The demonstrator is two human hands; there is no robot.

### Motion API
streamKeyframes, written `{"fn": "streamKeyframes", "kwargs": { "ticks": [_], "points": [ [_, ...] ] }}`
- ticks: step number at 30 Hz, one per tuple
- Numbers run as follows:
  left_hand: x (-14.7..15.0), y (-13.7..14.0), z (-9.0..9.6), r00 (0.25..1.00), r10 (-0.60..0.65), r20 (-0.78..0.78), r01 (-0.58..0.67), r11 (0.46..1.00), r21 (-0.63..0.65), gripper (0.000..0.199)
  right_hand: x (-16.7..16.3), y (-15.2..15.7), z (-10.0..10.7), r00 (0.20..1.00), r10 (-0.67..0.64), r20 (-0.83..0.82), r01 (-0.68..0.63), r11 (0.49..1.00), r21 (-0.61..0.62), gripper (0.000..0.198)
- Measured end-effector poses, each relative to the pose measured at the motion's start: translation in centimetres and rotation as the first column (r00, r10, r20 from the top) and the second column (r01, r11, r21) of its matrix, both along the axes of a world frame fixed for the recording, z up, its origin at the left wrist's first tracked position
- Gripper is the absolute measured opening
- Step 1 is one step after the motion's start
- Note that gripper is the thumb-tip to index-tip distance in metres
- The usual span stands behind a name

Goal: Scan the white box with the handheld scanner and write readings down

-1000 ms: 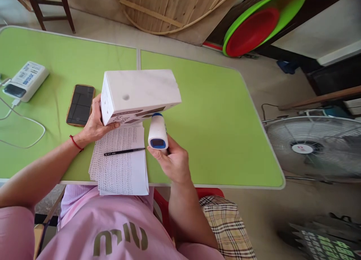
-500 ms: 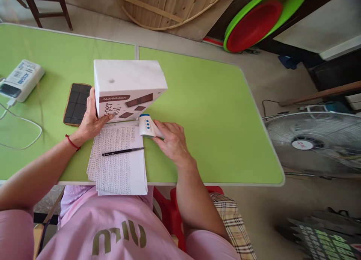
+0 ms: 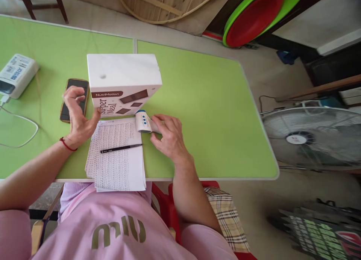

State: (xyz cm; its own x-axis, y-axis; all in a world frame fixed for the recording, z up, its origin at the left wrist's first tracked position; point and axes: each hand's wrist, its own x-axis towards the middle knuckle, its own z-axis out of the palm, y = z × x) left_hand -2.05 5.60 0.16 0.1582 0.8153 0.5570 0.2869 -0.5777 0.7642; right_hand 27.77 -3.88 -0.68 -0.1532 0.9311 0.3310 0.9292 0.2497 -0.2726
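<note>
A white NutriMotion box (image 3: 124, 74) stands on the green table, with brown print on the side facing me. At its left edge my left hand (image 3: 80, 119) has its fingers spread and curled. The thumb is close to the box's lower corner; I cannot tell whether it touches. My right hand (image 3: 170, 138) has thumb and fingers around the handle of a white infrared thermometer (image 3: 143, 121) with blue marks, which rests by the box's lower right. Under the thermometer's left side, a stack of handwritten paper (image 3: 121, 171) reaches the table edge, with a black pen (image 3: 121, 148) across it.
A smartphone (image 3: 65, 111) lies partly behind my left hand. Further left are a white power bank (image 3: 22, 70) and its cable (image 3: 34, 136). The green table (image 3: 211, 113) extends right, with a fan (image 3: 299, 138) beyond its edge. A red chair (image 3: 163, 207) is below.
My left hand has let go of the box and opened, moving slightly left over the phone. The box stays standing. My right hand remains at the thermometer, its fingers looking slightly looser.
</note>
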Motion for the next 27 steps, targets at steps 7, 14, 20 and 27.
{"fn": "streamKeyframes", "kwargs": {
  "ticks": [7, 14, 20, 27],
  "points": [
    [0.9, -2.6, 2.2, 1.0, 0.018, 0.004, -0.018, 0.928, 0.372, 0.023, -3.3, -2.1, 1.2, 0.963, 0.268, 0.022, -0.268, 0.963, -0.004, 0.017],
    [1.2, -3.6, 2.9, 0.968, -0.15, -0.2, 0.207, 0.93, 0.305, 0.02, -3.3, -2.5, 1.3, 0.95, 0.294, -0.1, -0.299, 0.954, -0.033, 0.017],
    [1.1, -3.1, 2.1, 0.885, -0.287, -0.366, 0.371, 0.91, 0.184, 0.009, -2.4, -2.3, 0.8, 0.73, 0.105, -0.675, -0.058, 0.994, 0.092, 0.009],
    [2.2, -4.2, 0.7, 0.592, -0.281, -0.755, 0.587, 0.793, 0.165, 0.03, -5.4, -2.8, -0.7, 0.567, -0.117, -0.815, -0.009, 0.989, -0.149, 0.012]
  ]
}}
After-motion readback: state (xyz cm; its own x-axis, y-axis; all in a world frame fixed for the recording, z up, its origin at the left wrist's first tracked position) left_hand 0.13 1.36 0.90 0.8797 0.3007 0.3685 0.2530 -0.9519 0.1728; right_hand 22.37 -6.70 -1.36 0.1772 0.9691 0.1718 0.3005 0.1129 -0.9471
